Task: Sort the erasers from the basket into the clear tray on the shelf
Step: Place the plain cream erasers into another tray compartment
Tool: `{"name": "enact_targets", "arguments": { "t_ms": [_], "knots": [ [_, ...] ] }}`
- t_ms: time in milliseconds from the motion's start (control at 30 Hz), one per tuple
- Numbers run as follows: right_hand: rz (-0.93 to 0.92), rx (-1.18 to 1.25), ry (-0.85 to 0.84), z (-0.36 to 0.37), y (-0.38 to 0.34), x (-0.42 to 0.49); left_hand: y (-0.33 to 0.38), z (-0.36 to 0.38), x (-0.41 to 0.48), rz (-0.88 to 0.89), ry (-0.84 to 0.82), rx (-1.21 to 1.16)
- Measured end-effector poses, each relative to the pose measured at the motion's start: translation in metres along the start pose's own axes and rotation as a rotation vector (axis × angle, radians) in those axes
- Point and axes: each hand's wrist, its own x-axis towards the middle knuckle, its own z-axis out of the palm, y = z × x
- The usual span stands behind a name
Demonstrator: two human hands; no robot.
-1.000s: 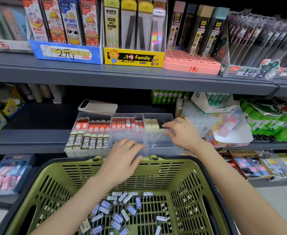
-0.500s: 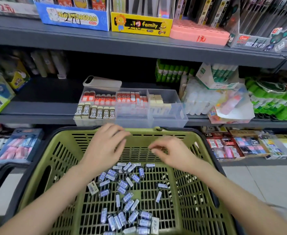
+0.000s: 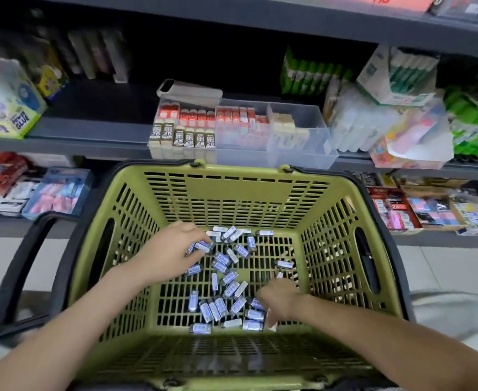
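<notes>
1. The gray shelf (image 3: 91,142) is holding the clear tray (image 3: 302,160).
2. The green basket (image 3: 232,190) is sitting just below it.
3. The left hand (image 3: 173,249) and the right hand (image 3: 281,299) are bending their fingers down onto the pile. I cannot tell if they are holding any.
4. The little erasers (image 3: 220,304) are lying on the basket floor.

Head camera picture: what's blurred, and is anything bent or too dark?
Head view: motion blur smears the shelf goods at both sides and the right hand; erasers in the basket have unreadable labels; the wide lens bows its rim and the shelf edge; the shelf's back is dark.
</notes>
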Motion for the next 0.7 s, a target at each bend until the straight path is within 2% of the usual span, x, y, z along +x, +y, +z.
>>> {"name": "enact_targets", "arguments": {
  "t_ms": [100, 233, 367, 433, 467, 533, 600, 700],
  "knots": [
    [0.067, -0.003, 0.05, 0.006, -0.009, 0.0, 0.003, 0.002, 0.002, -0.04, -0.02, -0.032],
    [0.149, 0.264, 0.03, 0.009, -0.006, -0.001, 0.005, 0.001, 0.003, -0.148, -0.027, -0.055],
    [0.182, 0.368, -0.06, -0.001, -0.006, 0.001, 0.002, -0.003, 0.005, -0.277, -0.024, -0.186],
    [0.167, 0.507, -0.012, -0.018, -0.005, -0.001, -0.001, -0.008, 0.006, -0.339, -0.029, -0.275],
    [0.154, 0.651, 0.058, -0.03, -0.004, -0.002, -0.002, -0.011, 0.006, -0.361, -0.036, -0.317],
    [0.088, 1.148, 0.187, -0.057, -0.005, -0.007, -0.005, -0.016, 0.007, -0.385, -0.031, -0.41],
    [-0.056, 1.667, 0.186, -0.081, -0.012, -0.011, -0.003, -0.02, 0.005, -0.4, -0.007, -0.588],
    [-0.222, 2.084, 0.153, -0.107, -0.032, -0.009, 0.005, -0.026, 0.004, -0.383, -0.053, -0.977]
  ]
}}
